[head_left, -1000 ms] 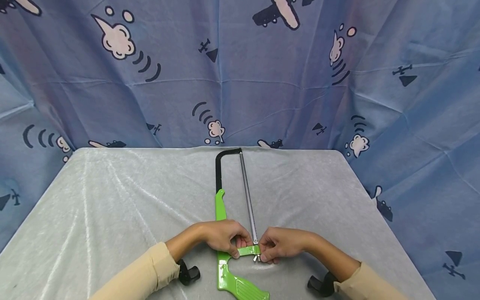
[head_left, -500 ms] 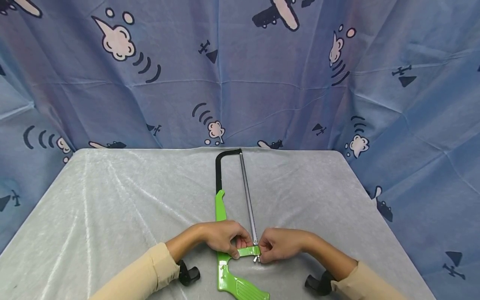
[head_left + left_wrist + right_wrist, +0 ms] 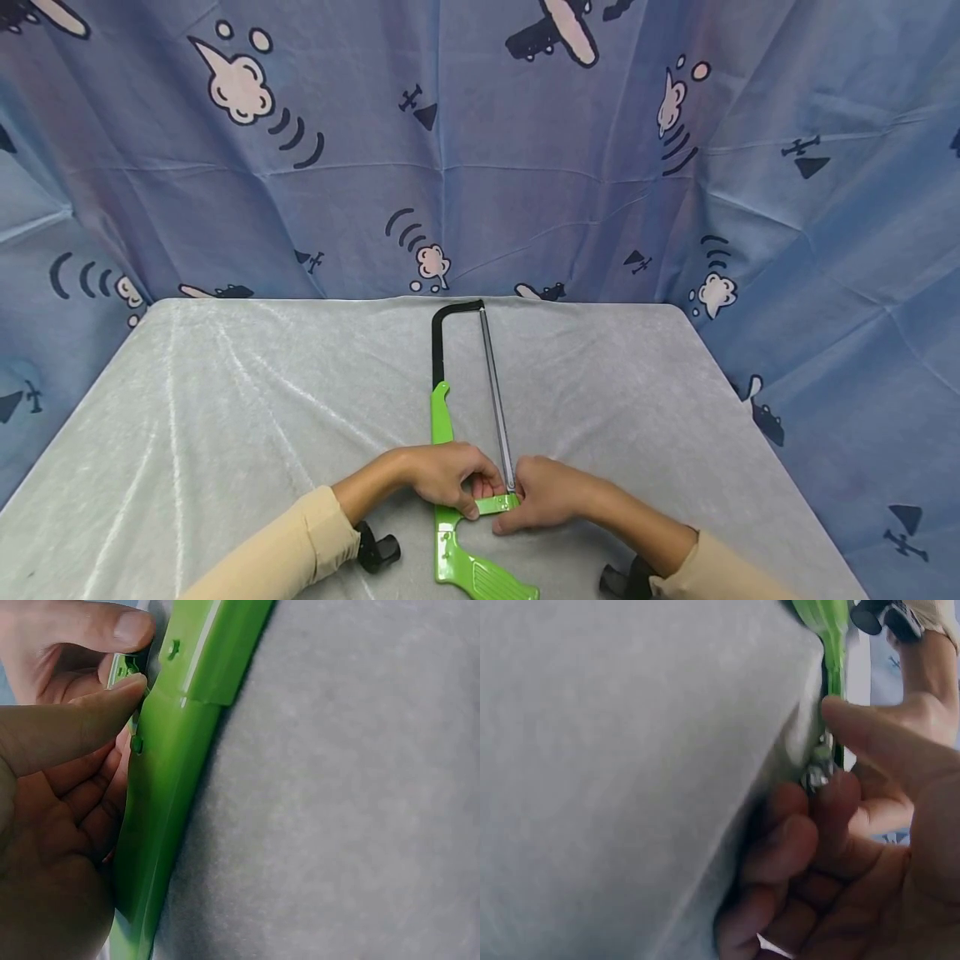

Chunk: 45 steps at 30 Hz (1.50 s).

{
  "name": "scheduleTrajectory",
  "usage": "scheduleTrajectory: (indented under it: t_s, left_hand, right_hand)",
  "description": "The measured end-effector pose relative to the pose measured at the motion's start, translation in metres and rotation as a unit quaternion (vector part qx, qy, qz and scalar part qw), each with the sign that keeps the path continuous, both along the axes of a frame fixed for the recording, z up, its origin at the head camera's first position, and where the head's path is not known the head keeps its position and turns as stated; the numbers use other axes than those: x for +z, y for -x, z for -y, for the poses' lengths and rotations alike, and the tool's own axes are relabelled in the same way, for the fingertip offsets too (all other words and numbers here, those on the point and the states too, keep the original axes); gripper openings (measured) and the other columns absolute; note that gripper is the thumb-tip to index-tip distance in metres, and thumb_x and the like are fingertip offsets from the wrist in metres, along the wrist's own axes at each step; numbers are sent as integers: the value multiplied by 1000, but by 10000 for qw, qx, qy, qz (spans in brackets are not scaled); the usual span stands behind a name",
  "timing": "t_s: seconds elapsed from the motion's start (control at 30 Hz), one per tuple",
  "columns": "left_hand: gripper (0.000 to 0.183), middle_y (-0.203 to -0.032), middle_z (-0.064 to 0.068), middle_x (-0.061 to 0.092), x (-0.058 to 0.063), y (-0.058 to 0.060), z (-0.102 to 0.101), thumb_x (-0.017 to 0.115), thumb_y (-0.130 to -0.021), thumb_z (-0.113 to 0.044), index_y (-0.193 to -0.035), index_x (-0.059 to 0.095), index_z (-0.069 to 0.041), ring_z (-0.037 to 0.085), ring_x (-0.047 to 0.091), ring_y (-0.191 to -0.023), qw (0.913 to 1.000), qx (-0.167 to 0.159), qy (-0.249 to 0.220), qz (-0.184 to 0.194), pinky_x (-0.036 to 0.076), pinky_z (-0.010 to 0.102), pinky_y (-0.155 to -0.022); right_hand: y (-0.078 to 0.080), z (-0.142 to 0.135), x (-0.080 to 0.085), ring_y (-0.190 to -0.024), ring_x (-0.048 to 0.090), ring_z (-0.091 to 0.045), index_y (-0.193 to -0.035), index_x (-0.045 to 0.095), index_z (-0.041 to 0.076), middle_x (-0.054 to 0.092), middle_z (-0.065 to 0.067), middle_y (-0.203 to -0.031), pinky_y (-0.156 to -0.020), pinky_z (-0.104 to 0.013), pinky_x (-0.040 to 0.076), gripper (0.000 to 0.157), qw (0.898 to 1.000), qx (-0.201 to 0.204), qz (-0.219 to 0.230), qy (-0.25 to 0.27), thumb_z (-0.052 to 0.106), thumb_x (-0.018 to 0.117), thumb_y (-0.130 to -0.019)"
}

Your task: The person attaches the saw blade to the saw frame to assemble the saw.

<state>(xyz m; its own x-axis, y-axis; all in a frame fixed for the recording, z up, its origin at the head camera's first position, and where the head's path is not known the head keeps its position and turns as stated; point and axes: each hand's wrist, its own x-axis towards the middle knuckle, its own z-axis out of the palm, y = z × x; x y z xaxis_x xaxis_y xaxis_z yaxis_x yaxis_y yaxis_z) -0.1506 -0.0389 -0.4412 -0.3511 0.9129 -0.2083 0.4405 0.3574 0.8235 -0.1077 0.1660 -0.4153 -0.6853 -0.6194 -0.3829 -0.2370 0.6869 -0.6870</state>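
Note:
A hacksaw with a green handle frame (image 3: 442, 533), a black front bow (image 3: 437, 342) and a grey blade (image 3: 495, 387) lies on the cloth. My left hand (image 3: 452, 473) grips its green cross arm (image 3: 497, 503) between thumb and fingers; the left wrist view shows this hand beside the green frame (image 3: 169, 772). At the arm's end my right hand (image 3: 551, 492) has its fingers curled about the silver wing nut (image 3: 817, 774). An index fingertip touches the nut, while the thumb (image 3: 855, 724) stands a little apart from it. The head view hides the nut behind this hand.
A pale grey cloth (image 3: 247, 433) covers the table. Behind it hangs a blue patterned curtain (image 3: 480, 200). Black wrist mounts (image 3: 378, 550) sit under both forearms, below beige sleeves.
My right hand has shifted left and rotated over the wing nut, its thumb swinging across below the cross arm. My left hand and the hacksaw stay put.

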Motion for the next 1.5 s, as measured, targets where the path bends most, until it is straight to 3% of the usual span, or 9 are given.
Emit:
scheduleTrajectory:
  t_s: [0.5,0.7,0.8,0.9,1.07,1.2,1.4,1.5]
  left_hand:
    - [26,-81,-9,58,2,-2,0,78,-79,4,-101,69,-7,-3,53,-76,10000,49,44,-29,48,16,-75]
    - [27,-81,-10,58,2,-1,1,77,-79,4,-103,69,-6,-3,53,-77,10000,28,22,-43,48,16,-76]
    - [28,-82,-10,58,2,-1,1,77,-79,3,-104,69,-6,-3,53,-77,10000,5,7,-40,48,16,-76]
    - [27,-82,-11,58,1,0,1,77,-80,3,-104,69,-6,-3,53,-77,10000,2,3,22,48,16,-76]
    - [27,-82,-11,58,1,1,1,78,-79,3,-104,69,-6,-3,53,-78,10000,-21,-22,42,48,16,-76]
    - [28,-83,-10,58,1,1,1,77,-80,4,-105,69,-5,-3,53,-78,10000,-57,-46,53,48,16,-76]
    - [27,-82,-10,58,3,-1,1,76,-79,5,-104,69,-4,-3,53,-78,10000,2,-16,86,48,16,-77]
    - [27,-82,-10,58,2,-1,0,77,-79,5,-104,69,-4,-2,53,-78,10000,12,-3,65,48,16,-77]
  right_hand:
    - [-6,6,-2,-41,21,-1,-50,35,23,25,16,-43,-39,-22,19,48,9933,-436,-739,-776,31,78,-69]
    - [-6,5,-1,-40,20,-1,-49,35,23,24,16,-42,-39,-22,19,46,9933,-463,-735,-767,29,76,-69]
    - [-6,3,0,-39,20,0,-48,36,23,25,16,-41,-39,-21,19,46,9955,-436,-551,-629,28,76,-70]
    - [-6,3,1,-35,28,1,-44,44,21,35,14,-37,-37,-20,23,42,9973,-442,-311,-506,25,75,-72]
    - [-6,1,4,-32,46,-4,-45,57,10,54,0,-38,-36,-20,28,36,9984,-433,146,-338,22,70,-76]
    - [-4,-1,3,-33,45,-5,-50,62,-1,53,-1,-39,-36,-19,26,35,9976,-322,616,11,17,69,-79]
    - [3,-10,-4,-33,37,-2,-64,63,-14,54,1,-44,-34,-18,26,33,9821,-353,1747,613,13,67,-83]
    - [6,-13,-7,-33,37,-2,-69,63,-17,56,0,-47,-35,-17,27,34,9743,-325,2099,748,13,67,-84]
